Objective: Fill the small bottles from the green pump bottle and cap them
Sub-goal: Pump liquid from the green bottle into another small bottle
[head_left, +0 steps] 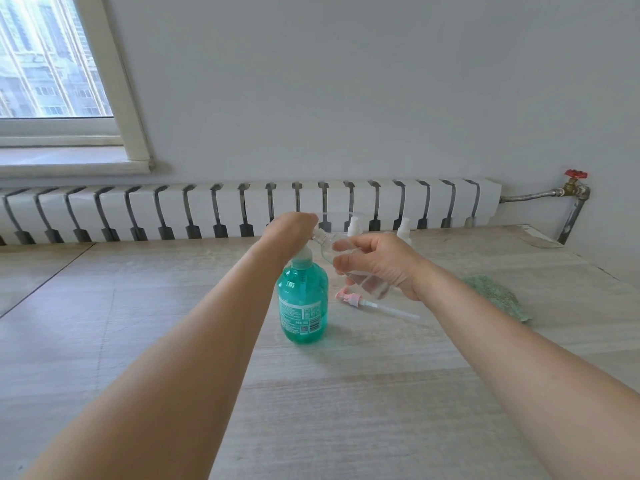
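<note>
The left hand (292, 225) presses the green plastic pump bottle (303, 299) standing on the pale wooden surface (346, 393). The right hand (375, 263) grips the tilted small clear bottle (349, 268) at the nozzle. If the mouth slips aside, soap may spill.

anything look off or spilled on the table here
No spill shows. The only loose part is the pink pump cap, lying on its side on the table with its tube pointing right, off the clear bottle tilted in the right hand. That fits filling, so nothing looks wrong.
</note>
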`<action>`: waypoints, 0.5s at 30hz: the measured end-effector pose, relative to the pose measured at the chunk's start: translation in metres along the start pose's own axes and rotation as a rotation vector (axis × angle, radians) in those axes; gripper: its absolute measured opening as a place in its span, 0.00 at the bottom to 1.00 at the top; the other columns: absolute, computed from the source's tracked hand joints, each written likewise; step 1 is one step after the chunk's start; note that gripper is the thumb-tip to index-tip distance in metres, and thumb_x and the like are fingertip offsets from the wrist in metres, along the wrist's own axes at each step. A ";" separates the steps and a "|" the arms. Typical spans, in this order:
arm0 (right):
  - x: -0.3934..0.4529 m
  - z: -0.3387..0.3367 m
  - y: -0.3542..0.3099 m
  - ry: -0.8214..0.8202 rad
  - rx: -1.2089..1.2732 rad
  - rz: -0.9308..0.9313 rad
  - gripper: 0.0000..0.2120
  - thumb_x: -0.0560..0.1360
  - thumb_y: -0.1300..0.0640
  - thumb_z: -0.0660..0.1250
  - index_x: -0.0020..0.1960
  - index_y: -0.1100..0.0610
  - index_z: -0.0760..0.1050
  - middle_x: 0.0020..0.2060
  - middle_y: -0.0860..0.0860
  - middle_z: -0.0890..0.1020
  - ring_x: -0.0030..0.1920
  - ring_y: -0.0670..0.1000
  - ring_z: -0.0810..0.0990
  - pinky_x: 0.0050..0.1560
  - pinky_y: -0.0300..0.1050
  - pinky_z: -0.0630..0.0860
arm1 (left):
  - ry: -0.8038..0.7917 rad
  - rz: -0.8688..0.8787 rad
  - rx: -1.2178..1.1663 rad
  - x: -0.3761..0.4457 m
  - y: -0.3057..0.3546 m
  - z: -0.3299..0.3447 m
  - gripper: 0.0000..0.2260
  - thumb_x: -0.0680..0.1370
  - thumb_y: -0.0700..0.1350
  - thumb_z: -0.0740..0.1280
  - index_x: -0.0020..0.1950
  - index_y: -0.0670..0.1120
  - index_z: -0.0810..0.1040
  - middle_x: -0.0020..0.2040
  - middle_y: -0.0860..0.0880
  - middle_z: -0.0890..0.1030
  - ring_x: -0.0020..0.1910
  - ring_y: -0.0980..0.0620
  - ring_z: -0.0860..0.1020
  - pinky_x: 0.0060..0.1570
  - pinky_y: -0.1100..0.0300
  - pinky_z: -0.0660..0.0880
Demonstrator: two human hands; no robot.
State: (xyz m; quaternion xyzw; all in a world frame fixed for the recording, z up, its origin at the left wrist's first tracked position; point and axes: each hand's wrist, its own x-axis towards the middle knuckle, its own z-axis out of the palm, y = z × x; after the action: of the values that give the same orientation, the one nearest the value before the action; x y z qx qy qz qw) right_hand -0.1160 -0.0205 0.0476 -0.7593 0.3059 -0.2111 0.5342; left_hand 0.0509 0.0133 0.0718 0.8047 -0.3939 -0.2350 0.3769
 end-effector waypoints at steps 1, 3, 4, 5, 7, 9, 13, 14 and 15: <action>0.000 0.000 0.001 0.001 0.004 -0.001 0.24 0.66 0.50 0.75 0.61 0.52 0.76 0.47 0.48 0.83 0.37 0.46 0.84 0.32 0.35 0.76 | 0.005 -0.034 -0.002 0.000 0.001 0.001 0.13 0.80 0.51 0.57 0.44 0.44 0.73 0.44 0.48 0.75 0.38 0.53 0.71 0.44 0.59 0.71; 0.001 0.001 0.002 0.002 0.018 -0.002 0.24 0.66 0.50 0.75 0.60 0.52 0.76 0.48 0.49 0.83 0.37 0.45 0.84 0.31 0.34 0.76 | 0.017 -0.074 -0.023 0.001 0.001 0.003 0.12 0.79 0.51 0.58 0.40 0.46 0.71 0.41 0.48 0.74 0.36 0.55 0.70 0.40 0.63 0.70; 0.001 0.001 0.003 -0.001 0.021 -0.001 0.25 0.65 0.50 0.76 0.60 0.52 0.76 0.48 0.49 0.83 0.36 0.45 0.84 0.31 0.33 0.75 | 0.022 -0.079 -0.037 0.001 0.001 0.003 0.11 0.79 0.51 0.58 0.42 0.45 0.72 0.40 0.48 0.74 0.36 0.55 0.70 0.39 0.63 0.70; 0.001 0.002 0.003 -0.004 0.022 -0.002 0.27 0.63 0.48 0.76 0.60 0.52 0.76 0.48 0.49 0.83 0.37 0.45 0.84 0.31 0.34 0.75 | 0.027 -0.077 -0.046 0.001 0.001 0.003 0.10 0.79 0.50 0.58 0.45 0.45 0.72 0.41 0.48 0.75 0.37 0.54 0.71 0.39 0.63 0.70; 0.002 0.002 0.004 -0.006 0.020 -0.002 0.30 0.60 0.46 0.75 0.61 0.52 0.76 0.48 0.49 0.84 0.37 0.46 0.84 0.32 0.34 0.76 | 0.026 -0.079 -0.038 0.001 0.000 0.004 0.09 0.79 0.49 0.58 0.48 0.45 0.73 0.44 0.47 0.76 0.40 0.53 0.73 0.43 0.62 0.72; 0.002 0.002 0.005 -0.007 0.010 0.005 0.30 0.60 0.46 0.75 0.61 0.51 0.76 0.49 0.49 0.84 0.39 0.47 0.84 0.33 0.36 0.77 | 0.015 -0.084 -0.008 0.001 -0.001 0.006 0.10 0.79 0.48 0.57 0.50 0.44 0.74 0.46 0.47 0.76 0.42 0.52 0.73 0.44 0.61 0.71; 0.003 0.001 0.007 -0.015 -0.015 0.014 0.26 0.64 0.48 0.75 0.60 0.50 0.76 0.49 0.50 0.84 0.43 0.50 0.84 0.40 0.40 0.79 | 0.016 -0.080 0.006 0.000 -0.005 0.008 0.09 0.78 0.46 0.57 0.51 0.44 0.75 0.44 0.47 0.76 0.40 0.52 0.73 0.41 0.61 0.71; 0.002 0.001 0.008 -0.017 -0.011 0.014 0.25 0.65 0.49 0.75 0.60 0.51 0.76 0.50 0.50 0.84 0.43 0.50 0.84 0.40 0.39 0.78 | 0.017 -0.080 0.009 0.000 -0.007 0.009 0.09 0.78 0.46 0.57 0.50 0.45 0.74 0.43 0.47 0.76 0.39 0.53 0.73 0.39 0.62 0.71; 0.002 0.001 0.008 -0.020 -0.003 0.016 0.24 0.65 0.50 0.75 0.60 0.51 0.76 0.50 0.50 0.83 0.42 0.49 0.84 0.40 0.38 0.78 | 0.023 -0.083 0.006 0.000 -0.008 0.010 0.08 0.78 0.46 0.57 0.49 0.45 0.74 0.43 0.48 0.75 0.37 0.53 0.73 0.36 0.63 0.70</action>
State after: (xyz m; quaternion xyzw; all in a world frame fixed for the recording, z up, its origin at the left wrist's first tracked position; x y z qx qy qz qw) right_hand -0.1159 -0.0231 0.0395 -0.7598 0.3069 -0.1987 0.5376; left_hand 0.0478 0.0122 0.0593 0.8242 -0.3566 -0.2400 0.3687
